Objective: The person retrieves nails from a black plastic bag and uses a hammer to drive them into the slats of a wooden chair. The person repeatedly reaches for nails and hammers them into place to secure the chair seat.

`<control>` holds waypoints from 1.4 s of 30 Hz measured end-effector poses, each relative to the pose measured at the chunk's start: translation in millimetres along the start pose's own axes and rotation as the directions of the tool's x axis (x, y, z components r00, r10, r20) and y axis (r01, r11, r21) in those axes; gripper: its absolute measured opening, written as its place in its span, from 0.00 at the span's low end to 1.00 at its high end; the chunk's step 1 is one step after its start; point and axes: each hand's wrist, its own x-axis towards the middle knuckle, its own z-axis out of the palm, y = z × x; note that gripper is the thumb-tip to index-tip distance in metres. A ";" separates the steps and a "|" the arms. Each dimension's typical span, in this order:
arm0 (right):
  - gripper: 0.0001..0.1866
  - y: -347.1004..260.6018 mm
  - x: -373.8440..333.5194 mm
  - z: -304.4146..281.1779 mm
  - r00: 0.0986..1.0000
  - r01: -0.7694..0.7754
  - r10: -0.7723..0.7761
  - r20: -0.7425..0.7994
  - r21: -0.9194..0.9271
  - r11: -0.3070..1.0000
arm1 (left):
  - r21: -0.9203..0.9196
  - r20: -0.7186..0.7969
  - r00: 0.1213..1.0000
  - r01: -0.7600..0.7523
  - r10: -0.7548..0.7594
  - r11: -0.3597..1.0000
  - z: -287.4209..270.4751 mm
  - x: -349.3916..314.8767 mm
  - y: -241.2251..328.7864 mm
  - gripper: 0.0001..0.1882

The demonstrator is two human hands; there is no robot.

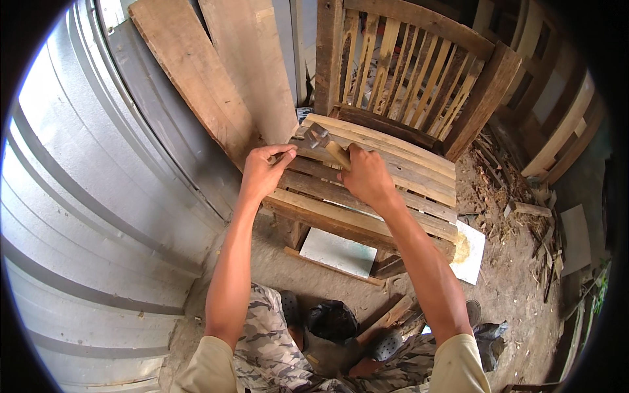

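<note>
My right hand (369, 175) is wrapped round the wooden handle of a hammer (337, 154). The metal hammer head (316, 136) hovers over the slatted seat of a wooden chair (419, 171), tilted up and to the left. At the seat's left edge my left hand (265, 169) is closed, thumb and forefinger pinched together. Whatever that pinch holds, if anything, is too small to make out. The hammer head is a little to the right of those fingertips and apart from them.
Behind the seat rises the chair's slatted backrest (409, 72). Wide boards (196, 78) lean at the left beside a corrugated metal wall (98, 164). Wood scraps (504, 183) lie on the ground at right. A black bag (332, 321) is near my feet, and a white panel (339, 251) lies beneath the seat.
</note>
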 end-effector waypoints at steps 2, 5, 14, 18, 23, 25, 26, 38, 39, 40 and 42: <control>0.20 -0.1 0.4 0.6 1.000 0.000 0.000 -0.009 -0.013 1.000 | 0.012 0.076 0.997 0.004 -0.004 1.000 -1.7 5.5 -1.1 0.12; 0.21 -3.8 2.6 1.4 0.999 -0.041 0.042 0.018 -0.010 0.999 | 0.068 0.134 0.989 -0.070 0.060 0.995 -3.4 8.7 -11.7 0.12; 0.21 -2.5 -0.9 0.4 0.999 -0.035 0.035 -0.003 -0.022 0.999 | 0.110 0.147 0.972 -0.199 0.182 0.974 1.3 9.9 -15.1 0.11; 0.20 -3.2 -1.9 -0.1 0.999 -0.047 0.047 -0.006 -0.033 0.998 | 0.143 0.159 0.963 -0.240 0.217 0.960 2.9 14.1 -19.3 0.11; 0.20 -5.5 -2.8 0.0 0.998 -0.059 0.059 -0.010 -0.015 0.998 | 0.215 0.157 0.961 -0.258 0.227 0.942 2.7 14.2 -18.6 0.11; 0.20 -5.5 -2.9 -0.4 0.998 -0.054 0.053 -0.013 -0.032 0.998 | 0.193 0.158 0.962 -0.252 0.224 0.948 3.8 14.0 -18.4 0.11; 0.20 -5.4 -2.9 -0.4 0.999 -0.050 0.050 -0.014 -0.041 0.998 | 0.191 0.159 0.963 -0.245 0.216 0.951 4.5 13.3 -18.4 0.10; 0.20 -3.7 -3.6 -0.1 0.999 -0.034 0.033 -0.015 -0.069 0.997 | 0.203 0.169 0.973 -0.190 0.157 0.961 6.9 13.1 -18.2 0.11; 0.20 -4.5 -3.5 -1.0 0.999 -0.037 0.036 -0.014 -0.072 0.997 | 0.232 0.152 0.971 -0.219 0.187 0.948 6.2 13.2 -19.7 0.11; 0.20 -5.2 -3.5 -2.0 0.999 -0.040 0.039 -0.013 -0.076 0.996 | 0.262 0.135 0.966 -0.248 0.219 0.933 6.1 13.5 -21.2 0.11; 0.21 -7.1 -1.5 -5.1 0.999 -0.028 0.030 0.019 -0.086 0.996 | 0.246 0.146 0.972 -0.218 0.187 0.944 6.1 14.6 -22.9 0.12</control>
